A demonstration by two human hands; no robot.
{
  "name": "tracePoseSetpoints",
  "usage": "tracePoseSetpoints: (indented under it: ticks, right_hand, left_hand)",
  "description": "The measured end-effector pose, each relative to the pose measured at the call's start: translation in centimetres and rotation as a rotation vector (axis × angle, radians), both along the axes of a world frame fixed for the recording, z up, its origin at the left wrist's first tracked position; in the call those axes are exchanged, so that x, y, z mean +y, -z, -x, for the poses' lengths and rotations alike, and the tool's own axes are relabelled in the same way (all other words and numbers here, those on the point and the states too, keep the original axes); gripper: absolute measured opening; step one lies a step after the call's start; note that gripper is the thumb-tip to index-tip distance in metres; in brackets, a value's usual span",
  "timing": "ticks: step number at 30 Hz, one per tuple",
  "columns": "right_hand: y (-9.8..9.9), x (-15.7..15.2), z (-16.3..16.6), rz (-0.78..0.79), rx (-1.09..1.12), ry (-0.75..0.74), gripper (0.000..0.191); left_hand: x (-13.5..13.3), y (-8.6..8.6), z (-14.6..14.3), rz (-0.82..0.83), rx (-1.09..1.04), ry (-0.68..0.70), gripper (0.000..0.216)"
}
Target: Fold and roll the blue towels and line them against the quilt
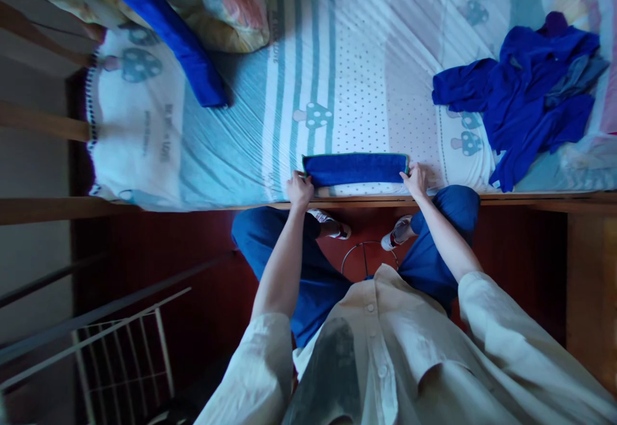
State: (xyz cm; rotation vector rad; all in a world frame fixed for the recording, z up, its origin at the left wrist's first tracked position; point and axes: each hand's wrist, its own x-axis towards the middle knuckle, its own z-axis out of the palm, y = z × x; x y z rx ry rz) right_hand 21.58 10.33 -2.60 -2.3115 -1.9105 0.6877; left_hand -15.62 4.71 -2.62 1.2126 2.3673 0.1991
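A blue cloth (pixel 355 169) with a green-stitched edge, folded into a long narrow strip, lies flat along the near edge of the bed. My left hand (pixel 299 189) pinches its left end, the fingers closed at the corner. At the opposite end my right hand (pixel 414 179) grips the cloth between thumb and fingers. Both forearms reach forward over my knees.
The bed (pixel 366 90) has a patterned sheet. A crumpled blue garment (pixel 535 90) lies at the right. At the left are a long blue folded strip (pixel 168 33) and a yellowish quilt (pixel 231 7). A white metal rack (pixel 125 354) stands lower left.
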Motion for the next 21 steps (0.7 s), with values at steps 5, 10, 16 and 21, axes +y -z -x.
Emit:
tracePoseSetpoints:
  ticks: [5,10,16,21]
  right_hand:
    - [-1.7,-1.3,1.6,-0.188,-0.005,-0.299,0.038]
    - [-2.0,-3.2,3.1,-0.074,-0.018,-0.558,0.054]
    - [-1.5,-2.1,3.1,-0.030,-0.167,-0.599,0.061]
    - [-2.2,-1.0,2.3,-0.013,-0.197,-0.684,0.064]
  left_hand:
    - [-1.4,-1.7,-1.4,-0.197,0.045,0.383,0.046]
    - [-2.2,-0.9,-2.2,-0.141,-0.015,0.585,0.067]
    - [-1.3,0.3,-2.1,-0.119,0.077,0.618,0.062]
    - [-0.8,-0.3,-1.1,-0.104,0.122,0.747,0.057]
